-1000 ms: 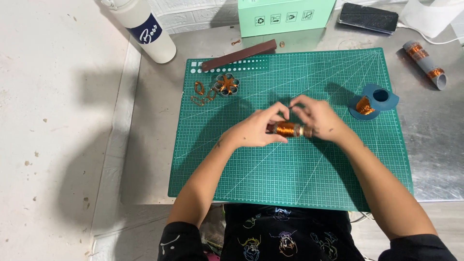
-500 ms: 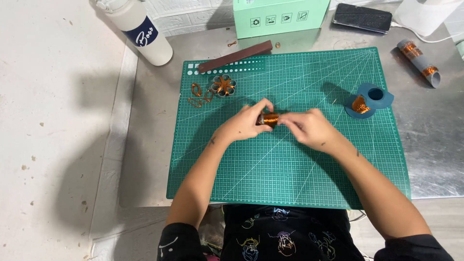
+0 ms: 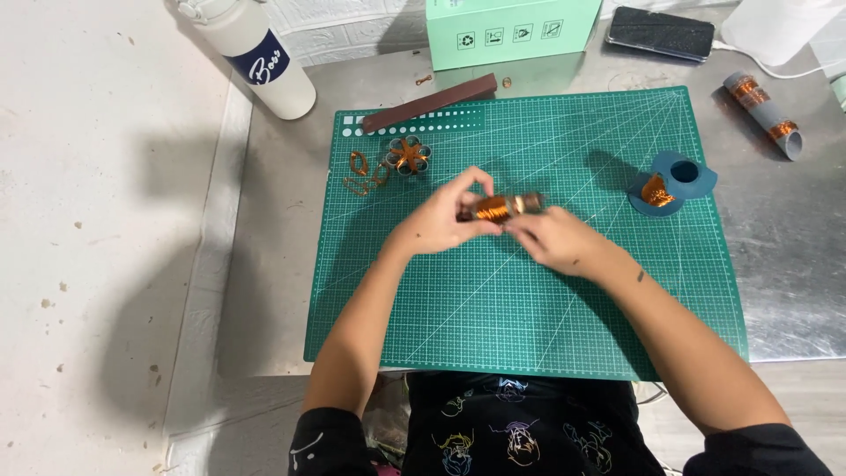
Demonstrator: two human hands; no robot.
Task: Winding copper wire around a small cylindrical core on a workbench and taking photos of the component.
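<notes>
Over the middle of the green cutting mat point(image 3: 529, 308), both hands meet on a short tube wound with copper wire point(image 3: 500, 207). My left hand point(image 3: 441, 220) grips the tube's left end with its fingers curled over it. My right hand point(image 3: 551, 240) pinches at the coil from below and to the right, its fingertips on the wire. The tube lies roughly level, and its pale right end sticks out past my fingers.
A copper wire flower shape point(image 3: 408, 155) and loose wire loops point(image 3: 363, 174) lie at the mat's upper left, beside a brown strip point(image 3: 430, 103). A blue spool of copper wire point(image 3: 670, 182) sits at right. A white bottle point(image 3: 257, 55), green box point(image 3: 507, 31), phone point(image 3: 659, 33) and grey wire-wound tube point(image 3: 763, 115) stand beyond.
Both hands and the wire-wound tube have shifted slightly left on the mat, and my right hand has dropped lower, under the coil. The view has drifted a little.
</notes>
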